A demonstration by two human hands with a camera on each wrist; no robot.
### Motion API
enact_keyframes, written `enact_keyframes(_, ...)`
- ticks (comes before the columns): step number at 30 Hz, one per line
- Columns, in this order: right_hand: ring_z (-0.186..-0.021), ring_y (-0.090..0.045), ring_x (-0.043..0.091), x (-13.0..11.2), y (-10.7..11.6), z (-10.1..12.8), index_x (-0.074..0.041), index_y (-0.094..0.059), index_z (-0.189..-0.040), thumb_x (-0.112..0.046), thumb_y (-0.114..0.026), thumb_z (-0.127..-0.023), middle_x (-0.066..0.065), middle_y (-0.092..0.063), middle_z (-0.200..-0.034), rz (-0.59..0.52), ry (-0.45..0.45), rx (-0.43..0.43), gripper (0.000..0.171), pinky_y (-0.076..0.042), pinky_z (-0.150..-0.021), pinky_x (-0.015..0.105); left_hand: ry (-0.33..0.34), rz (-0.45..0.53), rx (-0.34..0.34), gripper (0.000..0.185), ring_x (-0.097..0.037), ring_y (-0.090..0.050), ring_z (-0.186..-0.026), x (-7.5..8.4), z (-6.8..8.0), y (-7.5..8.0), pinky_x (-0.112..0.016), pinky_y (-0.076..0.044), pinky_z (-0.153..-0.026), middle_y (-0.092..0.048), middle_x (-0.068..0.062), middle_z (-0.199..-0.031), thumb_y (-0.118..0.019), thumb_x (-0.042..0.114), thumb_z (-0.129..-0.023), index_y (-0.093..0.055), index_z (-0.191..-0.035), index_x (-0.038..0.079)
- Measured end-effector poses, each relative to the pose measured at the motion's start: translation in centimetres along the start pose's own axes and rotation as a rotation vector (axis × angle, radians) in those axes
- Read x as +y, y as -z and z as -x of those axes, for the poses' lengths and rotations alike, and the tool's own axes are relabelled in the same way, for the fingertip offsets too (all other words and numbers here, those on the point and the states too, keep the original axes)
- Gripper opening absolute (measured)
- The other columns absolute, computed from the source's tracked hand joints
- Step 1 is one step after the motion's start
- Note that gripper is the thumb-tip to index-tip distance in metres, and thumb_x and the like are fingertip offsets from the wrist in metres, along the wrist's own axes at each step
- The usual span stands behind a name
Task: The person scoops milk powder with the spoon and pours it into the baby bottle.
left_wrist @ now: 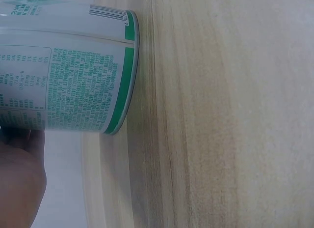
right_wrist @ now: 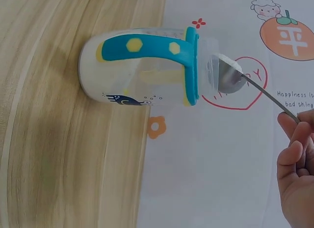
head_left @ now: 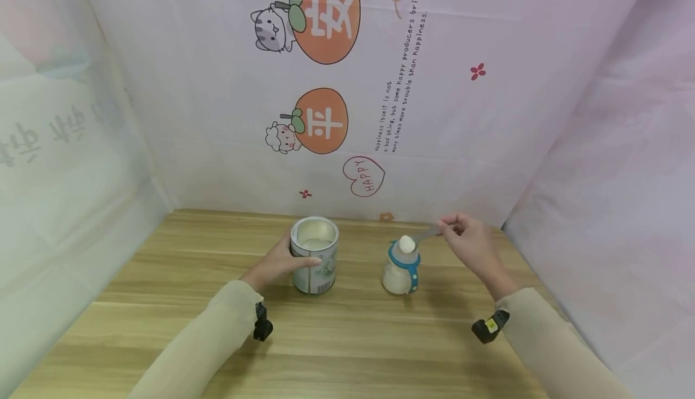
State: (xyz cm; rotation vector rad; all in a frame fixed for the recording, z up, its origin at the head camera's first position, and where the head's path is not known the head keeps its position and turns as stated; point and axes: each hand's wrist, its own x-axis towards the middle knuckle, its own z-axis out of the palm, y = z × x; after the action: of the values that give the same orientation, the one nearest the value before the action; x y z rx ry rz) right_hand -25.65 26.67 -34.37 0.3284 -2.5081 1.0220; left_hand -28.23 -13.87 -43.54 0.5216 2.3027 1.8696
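Observation:
My left hand (head_left: 278, 262) grips the side of an open milk powder can (head_left: 314, 275) standing on the table, its thumb across the front. Pale powder shows inside. In the left wrist view, green print covers the can (left_wrist: 81, 85). Off to the right stands a baby bottle (head_left: 398, 278) with a blue handled collar, uncapped, with whitish contents. My right hand (head_left: 473, 248) pinches the handle of a metal spoon (right_wrist: 229, 78). A heap of white powder (head_left: 406, 244) sits in the spoon's bowl, right at the bottle's mouth. The right wrist view shows the bottle (right_wrist: 147, 75) sideways.
The wood-grain table (head_left: 347, 351) runs back to a white printed cloth (head_left: 217, 115) with orange fruit drawings and lettering. More cloth hangs at the left and right sides. Black wrist cameras (head_left: 263, 325) are strapped at both sleeves.

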Motion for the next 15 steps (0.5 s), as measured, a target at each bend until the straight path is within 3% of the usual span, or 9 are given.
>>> enact_keyframes(9, -0.057, -0.052, 0.014, -0.1, -0.6, 0.6, -0.005, -0.071, -0.094, -0.016, -0.070, -0.096, 0.001, -0.069, -0.076, 0.061, 0.176, 0.079, 0.011, -0.040, -0.047, 0.024, -0.005, 0.000, -0.004, 0.094, -0.034, -0.041, -0.136, 0.0, 0.0, -0.1, -0.061, -0.027, -0.112, -0.045, -0.009, -0.147, -0.086, 0.029, -0.082, -0.026, -0.154, 0.030)
enact_keyframes(15, -0.058, -0.054, 0.007, -0.3, -1.4, 0.9, -0.006, -0.069, -0.090, -0.006, -0.074, -0.091, -0.004, -0.065, -0.072, 0.136, 0.412, 0.128, 0.005, -0.045, -0.051, 0.020, -0.006, 0.004, -0.007, 0.094, -0.033, -0.041, -0.136, -0.2, -0.2, 0.0, -0.061, -0.026, -0.112, -0.045, -0.009, -0.147, -0.086, 0.029, -0.082, -0.026, -0.154, 0.030)
